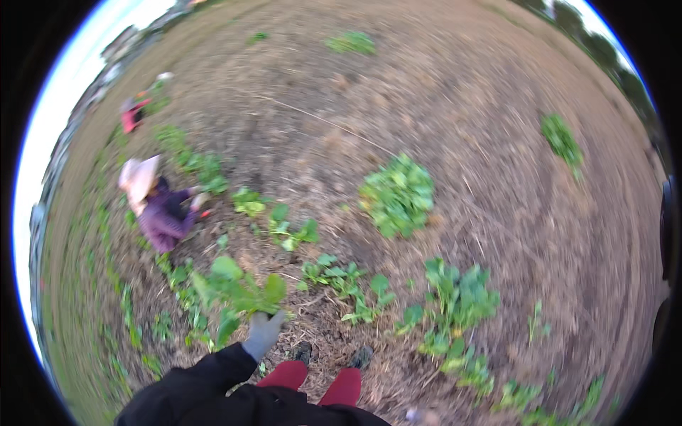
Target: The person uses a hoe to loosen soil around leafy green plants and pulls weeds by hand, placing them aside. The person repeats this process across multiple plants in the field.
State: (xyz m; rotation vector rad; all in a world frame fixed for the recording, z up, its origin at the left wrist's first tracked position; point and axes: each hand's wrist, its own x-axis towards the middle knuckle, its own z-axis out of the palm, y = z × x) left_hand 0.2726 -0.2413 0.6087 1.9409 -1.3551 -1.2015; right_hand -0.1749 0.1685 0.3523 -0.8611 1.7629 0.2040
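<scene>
My left hand [264, 333], in a pale grey glove, is closed around the base of a bunch of leafy greens [240, 290], whose broad leaves spread up and to the left. The view is blurred by motion. My right hand is out of view. In front of me, low leafy plants [335, 277] grow in a row in dry, straw-strewn soil. A larger clump of leafy plants [458, 295] stands to the right of my feet. Farther ahead, a heap of green leaves [399, 197] lies on the ground.
A person in a wide pale hat and purple top [165, 213] crouches at the left beside the row. Another person in red [132, 114] is farther off. More leafy heaps [562, 144] lie at the right and far ahead [351, 42]. A thin line crosses the soil.
</scene>
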